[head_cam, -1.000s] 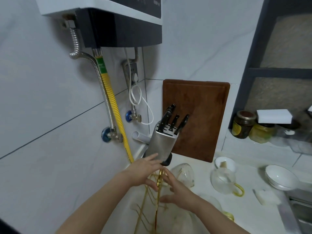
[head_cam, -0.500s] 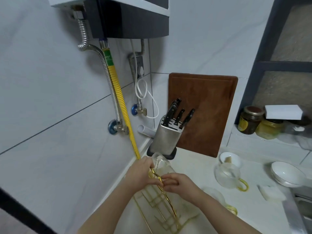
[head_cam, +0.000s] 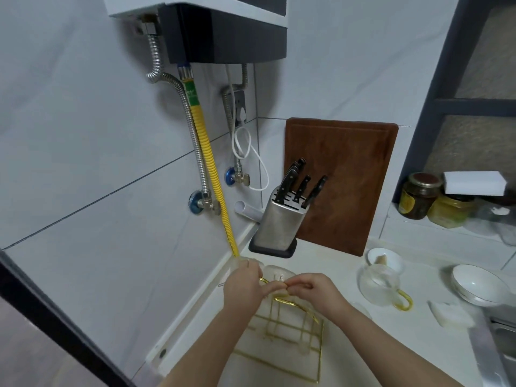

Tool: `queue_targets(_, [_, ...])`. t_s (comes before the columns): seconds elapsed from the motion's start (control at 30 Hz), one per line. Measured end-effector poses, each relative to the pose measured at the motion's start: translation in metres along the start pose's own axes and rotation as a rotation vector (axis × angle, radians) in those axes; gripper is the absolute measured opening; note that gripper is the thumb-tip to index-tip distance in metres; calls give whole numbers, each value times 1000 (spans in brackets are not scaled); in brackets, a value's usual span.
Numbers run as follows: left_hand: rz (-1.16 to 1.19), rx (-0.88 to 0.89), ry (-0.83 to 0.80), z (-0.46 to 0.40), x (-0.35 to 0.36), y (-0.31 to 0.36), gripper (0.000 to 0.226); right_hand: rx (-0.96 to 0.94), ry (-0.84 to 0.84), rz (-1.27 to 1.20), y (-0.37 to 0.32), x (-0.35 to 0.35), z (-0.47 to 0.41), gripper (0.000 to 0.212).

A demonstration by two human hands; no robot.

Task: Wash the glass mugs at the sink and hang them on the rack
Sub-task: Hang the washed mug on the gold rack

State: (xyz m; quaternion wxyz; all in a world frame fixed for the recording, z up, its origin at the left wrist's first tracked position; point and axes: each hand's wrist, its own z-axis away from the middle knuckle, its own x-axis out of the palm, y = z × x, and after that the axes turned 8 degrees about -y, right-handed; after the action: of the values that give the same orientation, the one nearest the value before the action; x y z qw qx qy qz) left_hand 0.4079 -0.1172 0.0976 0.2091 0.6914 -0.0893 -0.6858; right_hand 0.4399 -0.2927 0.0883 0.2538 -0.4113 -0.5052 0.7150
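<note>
A gold wire rack point(head_cam: 290, 331) stands on the white counter in front of me. A clear glass mug point(head_cam: 279, 273) with a gold handle sits upside down at the rack's far top, between my hands. My left hand point(head_cam: 244, 289) grips the mug's left side and handle. My right hand point(head_cam: 312, 289) pinches the gold wire or handle at the rack's top; which one is hidden by the fingers. Another glass mug point(head_cam: 381, 284) with a gold handle lies on the counter to the right.
A steel knife block point(head_cam: 279, 222) and a brown cutting board point(head_cam: 343, 185) stand behind the rack. A small white bowl point(head_cam: 386, 256), stacked white bowls point(head_cam: 477, 284), a white sponge point(head_cam: 449, 315), and the sink edge point(head_cam: 499, 339) are at right. Jars point(head_cam: 418, 195) sit on a ledge.
The view has dropped and pulled back. Both hands have moved lower and closer together at the rack's top, with the glass mug now between them.
</note>
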Motion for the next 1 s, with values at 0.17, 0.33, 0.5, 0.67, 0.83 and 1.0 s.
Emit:
queue_targets(0.17, [92, 58, 3, 8, 1, 1, 33, 18, 63, 58, 2, -9, 8, 15])
queue_targets(0.33, [64, 94, 11, 17, -1, 0, 15, 3, 119, 111, 2, -6, 13, 16])
queue_targets(0.5, [58, 208, 47, 23, 9, 13, 28, 20, 99, 167, 4, -13, 22, 20])
queue_targets(0.67, [45, 471, 109, 35, 26, 57, 36, 61, 103, 268, 25, -49, 47, 28])
queue_targets(0.83, [115, 536, -157, 47, 62, 100, 52, 196, 171, 305, 59, -89, 79, 30])
queue_targets(1.0, [100, 458, -360, 55, 94, 129, 66, 353, 143, 399, 96, -107, 101, 42])
